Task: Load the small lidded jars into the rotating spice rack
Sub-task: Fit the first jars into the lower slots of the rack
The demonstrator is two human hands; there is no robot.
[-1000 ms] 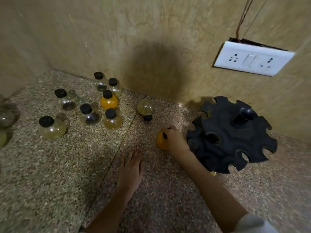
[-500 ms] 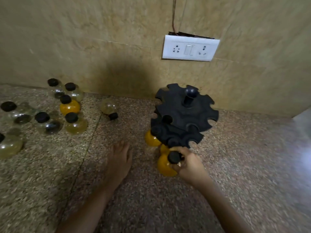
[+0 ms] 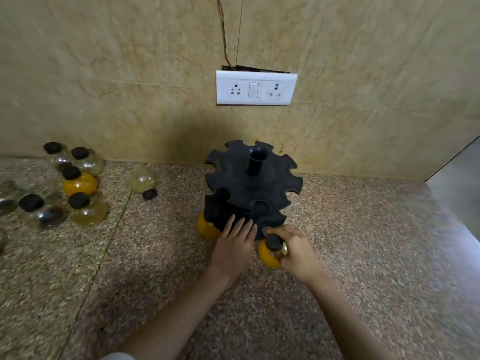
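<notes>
Centre frame: right hand (image 3: 296,252) grips an orange lidded jar (image 3: 268,255) at the lower tier of the black spice rack (image 3: 253,183), while the left hand (image 3: 235,241) rests flat, fingers extended, against that tier on the counter (image 3: 376,255).

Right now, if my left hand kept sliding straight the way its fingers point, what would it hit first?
The black plastic rotating rack. The left hand lies flat, fingertips pointing away from you, apparently already at its lower tier, beside the round orange jar hanging there; depth is hard to judge.
</notes>
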